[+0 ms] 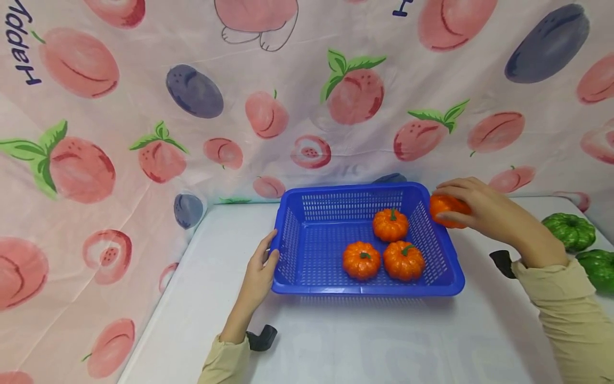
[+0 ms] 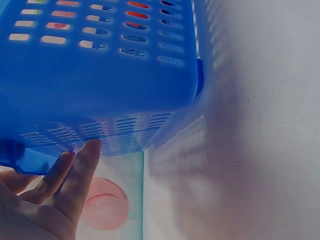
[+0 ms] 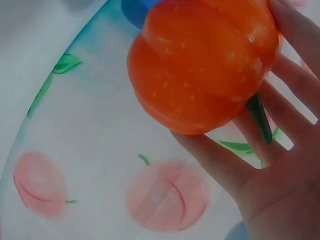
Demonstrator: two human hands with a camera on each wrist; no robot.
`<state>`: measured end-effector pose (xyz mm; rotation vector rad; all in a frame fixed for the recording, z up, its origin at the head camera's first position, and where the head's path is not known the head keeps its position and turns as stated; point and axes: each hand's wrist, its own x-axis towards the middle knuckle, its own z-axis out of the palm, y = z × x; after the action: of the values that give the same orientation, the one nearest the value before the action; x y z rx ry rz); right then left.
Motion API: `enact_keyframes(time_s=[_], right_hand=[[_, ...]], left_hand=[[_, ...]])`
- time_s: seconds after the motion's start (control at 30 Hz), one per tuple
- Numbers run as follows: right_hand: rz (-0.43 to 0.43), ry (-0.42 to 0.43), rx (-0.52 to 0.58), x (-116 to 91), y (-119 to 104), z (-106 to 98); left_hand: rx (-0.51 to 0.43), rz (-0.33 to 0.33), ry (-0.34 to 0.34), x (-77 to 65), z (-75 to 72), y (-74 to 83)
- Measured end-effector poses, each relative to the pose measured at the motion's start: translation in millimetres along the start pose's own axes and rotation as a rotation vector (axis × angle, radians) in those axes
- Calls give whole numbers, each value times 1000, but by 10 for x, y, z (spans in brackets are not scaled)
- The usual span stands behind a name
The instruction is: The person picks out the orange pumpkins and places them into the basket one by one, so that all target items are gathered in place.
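A blue plastic basket (image 1: 364,290) stands on the white table. Inside it, toward the right, are three small orange pumpkins, one at the back (image 1: 390,225), one at front left (image 1: 361,260) and one at front right (image 1: 404,261). My right hand (image 1: 484,208) grips another orange pumpkin (image 1: 447,209) beside the basket's right rim. In the right wrist view, fingers spread around this pumpkin (image 3: 205,65), its green stem toward the palm. My left hand (image 1: 259,274) is at the basket's left side; in the left wrist view its extended fingers (image 2: 82,172) touch the outer wall (image 2: 100,80).
Two green pumpkins lie at the table's right side, one behind (image 1: 569,231) and one nearer (image 1: 597,271), partly cut off by the frame edge and the sleeve. A fruit-printed cloth (image 1: 307,74) hangs behind the table and along its left.
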<state>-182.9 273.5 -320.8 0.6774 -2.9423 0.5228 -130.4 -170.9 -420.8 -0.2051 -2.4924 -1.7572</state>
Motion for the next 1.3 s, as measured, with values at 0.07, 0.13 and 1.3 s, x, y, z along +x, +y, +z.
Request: enact_keyframes(time_s=[0.07,0.13,1.3], right_hand=[[-2,-2,0,19,-20,-1],[-4,-5,-3,36,-43,-1],[-147,-29,43,388,-464,179]], left_hand=[[-3,3,0,7,2,-2],[-4,6,3,13,2,-8],[-28,3,-13,4,-1,-24]])
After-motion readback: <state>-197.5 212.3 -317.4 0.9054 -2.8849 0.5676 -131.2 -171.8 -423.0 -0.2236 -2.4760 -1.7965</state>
